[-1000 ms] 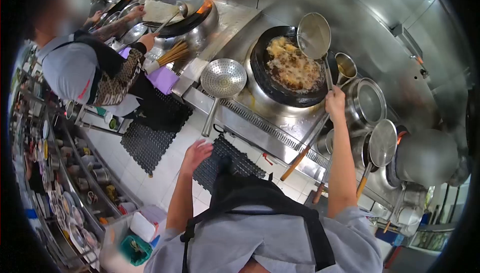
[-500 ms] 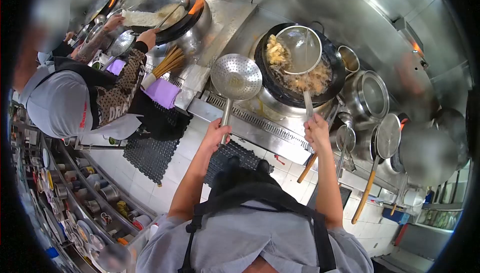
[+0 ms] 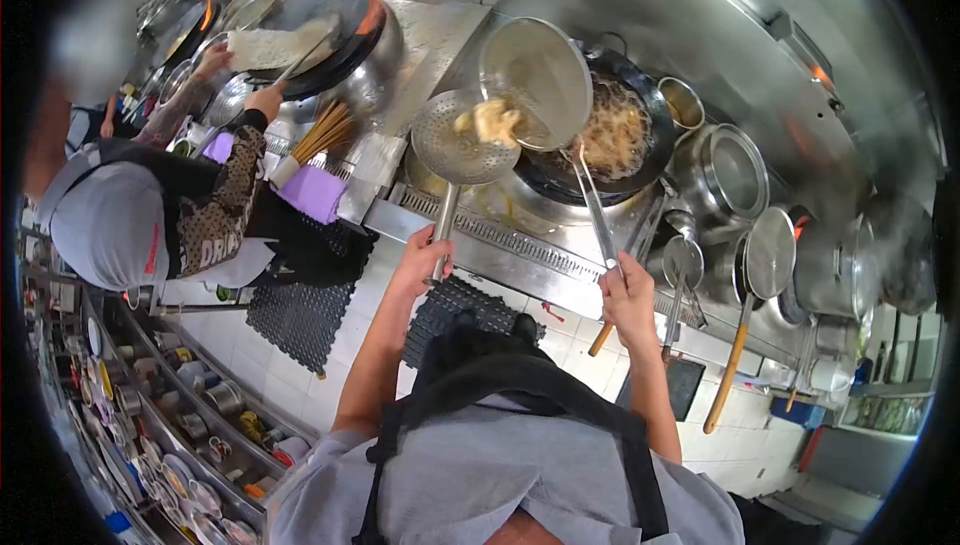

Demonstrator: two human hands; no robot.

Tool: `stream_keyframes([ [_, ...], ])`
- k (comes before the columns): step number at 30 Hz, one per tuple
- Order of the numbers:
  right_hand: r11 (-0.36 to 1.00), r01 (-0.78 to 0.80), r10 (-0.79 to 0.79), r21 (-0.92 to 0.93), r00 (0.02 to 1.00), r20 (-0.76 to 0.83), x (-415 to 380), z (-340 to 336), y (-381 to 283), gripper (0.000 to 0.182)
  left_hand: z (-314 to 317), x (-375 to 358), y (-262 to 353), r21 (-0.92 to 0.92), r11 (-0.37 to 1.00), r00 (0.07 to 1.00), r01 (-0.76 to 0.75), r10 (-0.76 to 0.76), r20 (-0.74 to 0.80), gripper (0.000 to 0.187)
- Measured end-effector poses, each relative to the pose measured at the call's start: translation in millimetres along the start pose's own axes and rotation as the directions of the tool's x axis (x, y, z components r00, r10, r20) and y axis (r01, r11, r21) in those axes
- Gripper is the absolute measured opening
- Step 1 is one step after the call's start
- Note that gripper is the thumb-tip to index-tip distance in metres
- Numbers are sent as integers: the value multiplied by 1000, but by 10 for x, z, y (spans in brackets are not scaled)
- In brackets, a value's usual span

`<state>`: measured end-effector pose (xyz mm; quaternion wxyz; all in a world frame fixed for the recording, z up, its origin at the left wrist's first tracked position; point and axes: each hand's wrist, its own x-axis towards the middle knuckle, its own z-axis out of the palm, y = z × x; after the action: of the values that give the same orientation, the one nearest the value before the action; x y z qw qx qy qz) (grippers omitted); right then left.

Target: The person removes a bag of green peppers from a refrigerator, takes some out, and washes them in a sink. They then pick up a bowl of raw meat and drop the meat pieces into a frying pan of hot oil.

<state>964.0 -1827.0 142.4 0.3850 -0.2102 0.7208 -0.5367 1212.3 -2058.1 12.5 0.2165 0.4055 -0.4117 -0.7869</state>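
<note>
My left hand (image 3: 424, 255) is closed round the handle of a perforated skimmer (image 3: 450, 150), held level to the left of the wok. Pale golden fried pieces (image 3: 494, 123) lie in or drop into its bowl. With my right hand (image 3: 628, 290) I grip the long handle of a fine mesh strainer (image 3: 545, 70). That strainer is tilted over the skimmer and covers the left part of the wok (image 3: 655, 150). Brown oil (image 3: 615, 130) bubbles and foams in the wok, with some food possibly in it.
To the left, a co-worker (image 3: 110, 215) works at another wok (image 3: 345, 55) with flames behind it. A bamboo brush (image 3: 325, 130) and a purple cloth (image 3: 312, 193) lie between us. Pots (image 3: 735, 175) and strainers with wooden handles (image 3: 770, 255) stand right. Black mats (image 3: 300, 320) cover floor tiles.
My right hand has swung the mesh strainer left from over the wok and tipped it. The fried pieces have moved from the wok's left side to the skimmer, which stays nearly in place.
</note>
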Motion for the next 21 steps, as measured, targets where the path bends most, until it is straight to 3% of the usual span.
stream_keyframes([
  [2, 963, 177, -190, -205, 981, -42, 73, -102, 43, 32, 13, -2, -2, -30, 999, 999, 22, -21, 31, 17],
  [4, 810, 377, -455, -449, 887, -76, 245, -272, 283, 36, -8, -10, 4, -72, 996, 997, 49, -44, 63, 16],
  [5, 853, 255, -374, -456, 907, -192, 172, -281, 83, 39, -31, -17, -24, -91, 994, 995, 61, -54, 81, 16],
  [8, 802, 117, -357, -586, 880, -312, 361, -705, 76, 39, -86, -54, -179, -151, 984, 990, 89, -70, 125, 15],
  [11, 724, 64, -439, -687, 810, -387, 839, -1079, 215, 39, -136, -79, -255, -168, 982, 986, 89, -64, 151, 14],
  [14, 586, 131, -600, -799, 733, -320, 1195, -1197, 367, 36, -217, -83, -253, -128, 989, 982, 78, -54, 179, 15],
  [15, 475, 263, -720, -840, 664, -200, 1302, -1242, 465, 28, -243, -97, -247, -122, 989, 983, 80, -57, 176, 15],
  [16, 755, 248, -498, -608, 819, -285, 1335, -1310, 596, 25, -277, -122, -254, -116, 989, 983, 87, -66, 171, 15],
  [17, 938, 154, -244, -311, 930, -275, 1312, -1291, 574, 21, -310, -123, -249, -118, 989, 982, 90, -69, 174, 15],
  [18, 1000, -3, 4, 5, 985, -170, 1260, -1230, 482, 18, -339, -121, -241, -122, 988, 982, 91, -69, 176, 15],
  [19, 995, -24, 40, 93, 983, -177, 1177, -1125, 428, 12, -366, -121, -238, -130, 987, 982, 92, -68, 176, 15],
  [21, 997, -28, 36, 68, 990, -133, 1060, -1126, 392, 26, -432, -112, -243, -139, 987, 984, 78, -54, 169, 16],
])
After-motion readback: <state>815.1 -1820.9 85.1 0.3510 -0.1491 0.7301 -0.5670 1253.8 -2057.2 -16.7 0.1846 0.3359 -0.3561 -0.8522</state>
